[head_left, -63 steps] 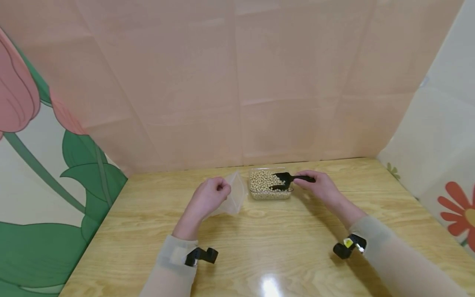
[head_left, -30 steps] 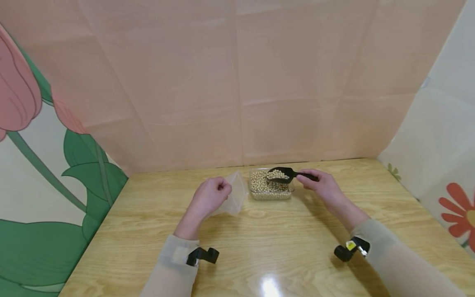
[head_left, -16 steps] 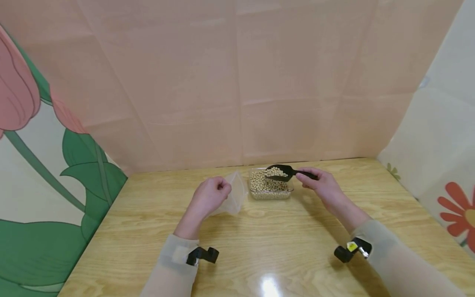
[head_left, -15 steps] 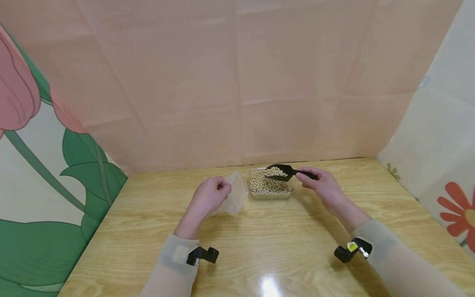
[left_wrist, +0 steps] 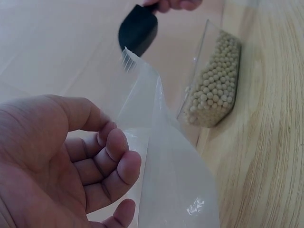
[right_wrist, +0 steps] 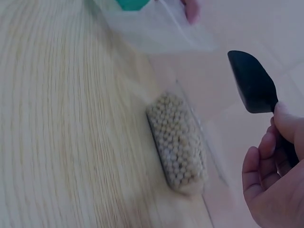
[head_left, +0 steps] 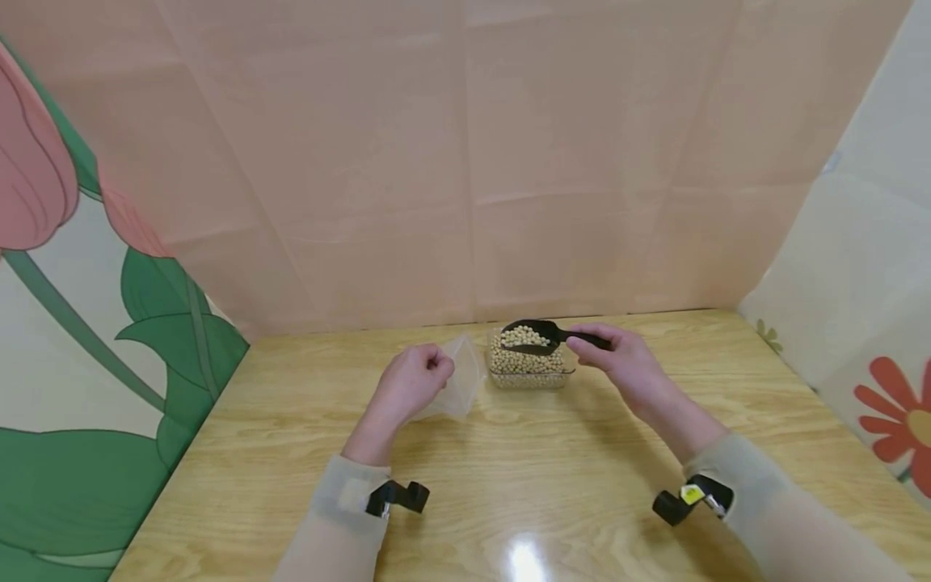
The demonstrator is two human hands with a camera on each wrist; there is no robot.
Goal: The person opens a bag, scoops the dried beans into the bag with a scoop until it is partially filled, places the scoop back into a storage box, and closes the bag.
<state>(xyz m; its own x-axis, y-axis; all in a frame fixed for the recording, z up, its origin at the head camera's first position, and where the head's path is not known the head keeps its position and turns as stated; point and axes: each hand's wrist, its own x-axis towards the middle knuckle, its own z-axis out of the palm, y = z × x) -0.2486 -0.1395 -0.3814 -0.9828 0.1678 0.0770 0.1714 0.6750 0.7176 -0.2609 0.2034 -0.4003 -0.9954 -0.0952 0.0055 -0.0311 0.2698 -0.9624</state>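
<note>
My right hand [head_left: 625,360] grips the handle of a black scoop [head_left: 541,336], its fingers curled round it. The scoop carries a heap of pale round beans [head_left: 525,336] over a clear rectangular container [head_left: 527,380] full of the same beans. In the right wrist view only the outside of the scoop [right_wrist: 254,83] shows. My left hand [head_left: 413,384] pinches the edge of a translucent plastic bag [head_left: 460,380] that stands left of the container. The left wrist view shows the bag [left_wrist: 171,175] with its mouth edge raised toward the scoop [left_wrist: 137,31].
All this is on a wood-grain table [head_left: 465,493], with a pink backdrop [head_left: 465,162] along its far edge. A wall with a painted tulip [head_left: 36,162] rises at the left, and a white wall with a red flower [head_left: 905,420] stands at the right.
The scoop was dug into the beans; my right hand has lifted it, loaded, and moved it left toward the bag. My left hand has stayed in place with the bag.
</note>
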